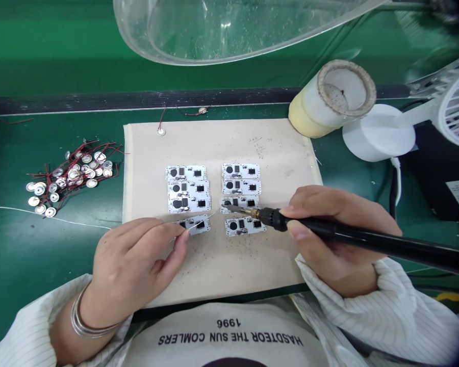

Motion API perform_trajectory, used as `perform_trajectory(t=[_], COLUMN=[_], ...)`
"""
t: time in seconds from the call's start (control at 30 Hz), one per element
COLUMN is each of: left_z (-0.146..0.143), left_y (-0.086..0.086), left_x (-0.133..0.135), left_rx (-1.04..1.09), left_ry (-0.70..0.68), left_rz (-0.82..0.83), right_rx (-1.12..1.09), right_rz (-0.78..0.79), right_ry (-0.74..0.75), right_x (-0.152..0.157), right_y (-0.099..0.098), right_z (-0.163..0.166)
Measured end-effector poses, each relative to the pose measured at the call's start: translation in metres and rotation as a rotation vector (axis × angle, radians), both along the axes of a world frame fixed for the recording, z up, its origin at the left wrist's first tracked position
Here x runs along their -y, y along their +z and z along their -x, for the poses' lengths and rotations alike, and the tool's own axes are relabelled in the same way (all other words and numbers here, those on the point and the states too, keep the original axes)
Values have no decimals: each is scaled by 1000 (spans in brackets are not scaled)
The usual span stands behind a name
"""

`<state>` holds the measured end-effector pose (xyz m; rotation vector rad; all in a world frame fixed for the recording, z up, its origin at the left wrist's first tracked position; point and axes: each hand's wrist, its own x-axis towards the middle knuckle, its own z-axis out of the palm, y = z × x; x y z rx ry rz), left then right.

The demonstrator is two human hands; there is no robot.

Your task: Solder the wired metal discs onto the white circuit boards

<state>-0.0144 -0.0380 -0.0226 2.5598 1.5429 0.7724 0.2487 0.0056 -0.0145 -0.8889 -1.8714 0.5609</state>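
Several white circuit boards lie in two columns on a beige board, among them a left-column circuit board (188,188) and a right-column circuit board (240,186). My left hand (141,260) pinches a thin solder wire (203,218) between thumb and forefinger, partly over the lowest left board. The wire's end reaches the left edge of the third board down on the right. My right hand (336,229) grips a black soldering iron (313,226) like a pen. Its tip meets that same board's left part, close to the wire end; exact contact is too small to tell.
Left of the beige board (149,168) lies a pile of small round discs with red wires (76,171). One disc (161,131) sits at its top edge. A cylindrical pot (331,99), a white fan (382,130) and a black box (443,178) stand right. A clear shield (229,30) hangs above.
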Motion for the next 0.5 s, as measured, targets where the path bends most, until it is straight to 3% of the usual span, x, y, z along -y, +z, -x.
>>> perform_trajectory(t=[0.5], left_z=[0], left_y=[-2], left_x=[-2], left_rx=[-16], left_ry=[-7], left_rz=[10], right_rx=[91], right_rz=[22], right_ry=[15], right_x=[-1], right_y=[2], right_z=[4])
